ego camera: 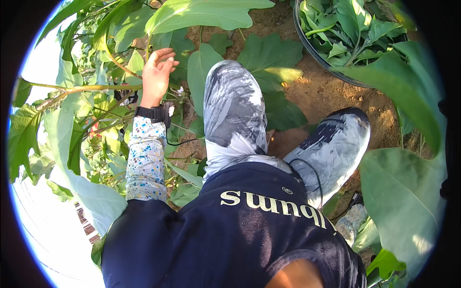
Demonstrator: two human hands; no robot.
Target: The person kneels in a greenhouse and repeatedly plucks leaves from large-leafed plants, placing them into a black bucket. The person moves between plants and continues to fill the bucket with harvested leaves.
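Observation:
My left hand (158, 73) is raised among the plants at the left, its fingers loosely bent and nothing visible in them. Close by its fingers runs the green stalk (148, 45) of a large leaf (205, 14); whether they touch I cannot tell. Just left of the wrist, a thick plant stem (104, 87) stretches sideways. The lobed leaves and a small pale flower (180, 91) look like eggplant. A black strap (151, 114) with a small device and cable circles my left wrist. My right hand is out of view; only its speckled sleeve (350, 224) shows at lower right.
A dark-rimmed round tub (312, 54) full of picked green leaves (347, 30) stands on brown soil (324, 88) at upper right. Broad leaves (399, 187) crowd the right side. My trouser-covered knees (234, 104) and a loose black cable (313, 167) lie in the middle.

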